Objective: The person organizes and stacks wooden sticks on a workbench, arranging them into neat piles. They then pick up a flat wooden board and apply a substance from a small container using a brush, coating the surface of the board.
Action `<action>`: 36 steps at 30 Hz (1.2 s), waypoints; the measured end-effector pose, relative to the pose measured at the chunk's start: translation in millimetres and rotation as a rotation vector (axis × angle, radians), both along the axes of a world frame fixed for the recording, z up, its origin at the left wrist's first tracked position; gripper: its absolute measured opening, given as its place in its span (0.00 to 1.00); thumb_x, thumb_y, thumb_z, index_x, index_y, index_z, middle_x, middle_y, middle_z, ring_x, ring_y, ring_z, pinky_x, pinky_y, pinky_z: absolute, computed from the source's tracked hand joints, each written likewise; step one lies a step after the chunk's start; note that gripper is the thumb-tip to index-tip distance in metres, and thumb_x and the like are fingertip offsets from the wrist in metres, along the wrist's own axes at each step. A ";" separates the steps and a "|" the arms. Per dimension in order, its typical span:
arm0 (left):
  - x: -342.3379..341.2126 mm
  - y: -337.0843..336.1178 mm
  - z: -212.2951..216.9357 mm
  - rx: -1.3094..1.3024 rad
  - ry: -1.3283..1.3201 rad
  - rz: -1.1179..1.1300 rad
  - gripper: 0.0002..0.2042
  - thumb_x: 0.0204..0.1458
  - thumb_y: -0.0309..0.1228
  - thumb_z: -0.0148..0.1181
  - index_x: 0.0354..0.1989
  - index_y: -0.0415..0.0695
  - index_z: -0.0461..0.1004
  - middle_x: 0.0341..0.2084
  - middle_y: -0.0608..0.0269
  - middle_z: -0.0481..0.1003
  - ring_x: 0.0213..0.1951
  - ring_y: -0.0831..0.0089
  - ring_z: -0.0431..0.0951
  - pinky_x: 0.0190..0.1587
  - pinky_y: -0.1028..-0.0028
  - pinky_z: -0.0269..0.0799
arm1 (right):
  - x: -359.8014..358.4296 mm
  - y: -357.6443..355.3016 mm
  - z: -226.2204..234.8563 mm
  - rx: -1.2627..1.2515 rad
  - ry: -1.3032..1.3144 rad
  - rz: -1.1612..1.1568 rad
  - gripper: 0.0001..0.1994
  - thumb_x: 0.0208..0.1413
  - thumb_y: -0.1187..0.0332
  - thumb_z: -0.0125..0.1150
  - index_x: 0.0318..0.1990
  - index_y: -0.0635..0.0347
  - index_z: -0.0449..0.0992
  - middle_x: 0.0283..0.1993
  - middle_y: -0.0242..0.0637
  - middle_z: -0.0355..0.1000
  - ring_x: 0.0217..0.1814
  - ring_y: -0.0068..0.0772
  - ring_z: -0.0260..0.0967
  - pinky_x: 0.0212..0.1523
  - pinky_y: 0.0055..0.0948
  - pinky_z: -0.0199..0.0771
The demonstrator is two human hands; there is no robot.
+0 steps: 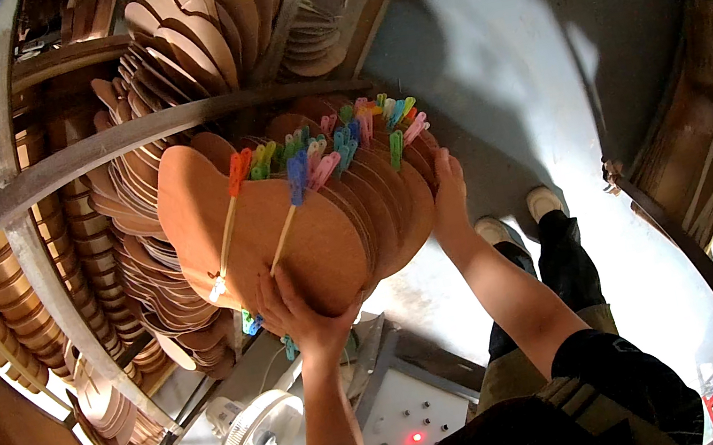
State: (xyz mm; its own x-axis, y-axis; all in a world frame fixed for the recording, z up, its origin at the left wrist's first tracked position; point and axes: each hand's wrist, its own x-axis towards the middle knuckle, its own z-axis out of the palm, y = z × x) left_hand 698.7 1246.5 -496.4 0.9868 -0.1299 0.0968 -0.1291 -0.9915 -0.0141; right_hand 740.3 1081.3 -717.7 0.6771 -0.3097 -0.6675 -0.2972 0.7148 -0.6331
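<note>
Between my two hands is a thick row of thin brown guitar-shaped wooden panels (271, 223), standing face to face. My left hand (301, 313) presses its fingers on the front panel's face near the lower edge, the thumb beneath. My right hand (448, 192) closes against the rear end of the row, its fingers partly hidden. Colourful plastic clothespins (298, 176) are clipped along the upper edges, and a few sit at the lower edge. Two thin wooden strips (285, 237) run across the front panel from the clips.
At left stands a wooden rack (6, 179) packed with curved wooden pieces (3, 275) and stacked panels (194, 32). A rail passes close behind the held row. Below are a fan (267, 443) and a white control box with a red light (416, 438). Another rack (697, 258) stands right.
</note>
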 end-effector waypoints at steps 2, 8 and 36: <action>-3.0 6.5 0.5 -0.022 0.027 0.030 0.57 0.24 0.56 0.75 0.66 0.43 0.53 0.61 0.46 0.55 0.63 0.46 0.54 0.62 0.46 0.45 | -11.4 3.2 -4.6 -0.235 -0.045 0.156 0.22 0.58 0.54 0.57 0.51 0.64 0.70 0.50 0.43 0.65 0.54 0.38 0.65 0.53 0.37 0.67; -3.5 13.5 0.5 0.031 0.060 -0.006 0.56 0.25 0.56 0.74 0.66 0.44 0.53 0.61 0.47 0.55 0.63 0.48 0.54 0.62 0.48 0.46 | -14.3 9.5 31.2 -0.460 0.165 0.351 0.25 0.46 0.55 0.70 0.46 0.62 0.73 0.49 0.47 0.62 0.57 0.49 0.59 0.54 0.43 0.64; 6.2 -18.5 6.0 0.013 0.108 0.048 0.63 0.22 0.66 0.70 0.68 0.45 0.47 0.64 0.41 0.50 0.65 0.42 0.49 0.64 0.45 0.44 | 27.8 53.4 11.4 -0.159 0.587 0.202 0.41 0.59 0.37 0.39 0.68 0.63 0.49 0.73 0.53 0.38 0.75 0.51 0.32 0.70 0.46 0.35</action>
State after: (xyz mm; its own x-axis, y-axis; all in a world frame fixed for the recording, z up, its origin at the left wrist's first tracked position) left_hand 705.0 1228.0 -490.4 0.9965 -0.0824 -0.0114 -0.0826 -0.9965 -0.0160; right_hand 768.1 1134.6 -706.3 0.2678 -0.3403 -0.9014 -0.7460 0.5189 -0.4175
